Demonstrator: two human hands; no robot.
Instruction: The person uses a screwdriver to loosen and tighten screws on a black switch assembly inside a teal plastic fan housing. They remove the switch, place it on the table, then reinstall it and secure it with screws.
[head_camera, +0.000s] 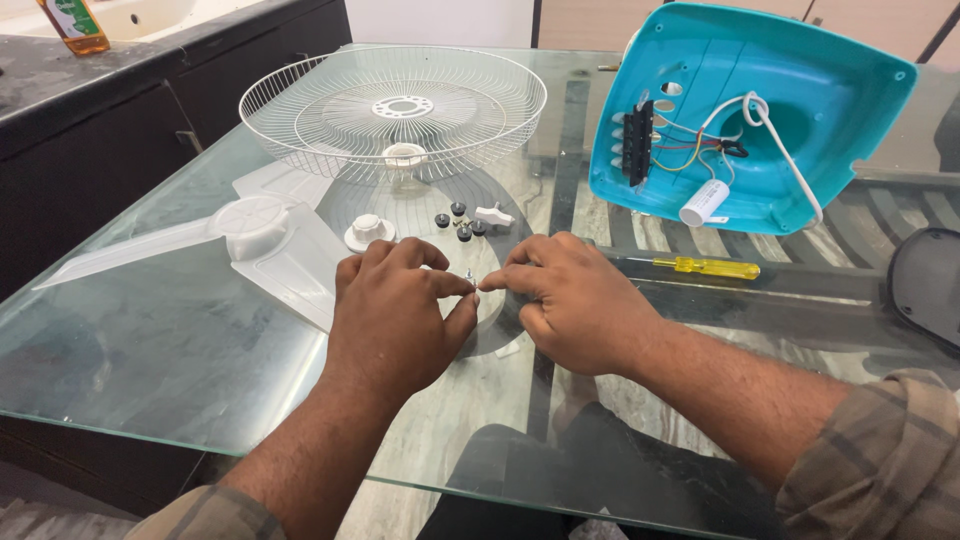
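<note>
Both hands — left hand (395, 305), right hand (565, 300) — pinching small screw (469, 275) together, just below fan guard (393, 110), steadying tiny part over glass table (150, 350).

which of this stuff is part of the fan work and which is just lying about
In the work: small screw pinched between left hand and right hand; fan blade; wire fan guard; turquoise fan housing; black knobs; yellow screwdriver.

Lying about: amber bottle; dark counter.

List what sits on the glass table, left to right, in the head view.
White fan blade → white round cap → small black knobs → yellow screwdriver → dark round part at the right edge. The wire guard and teal housing lie farther back, overlapping this order.
</note>
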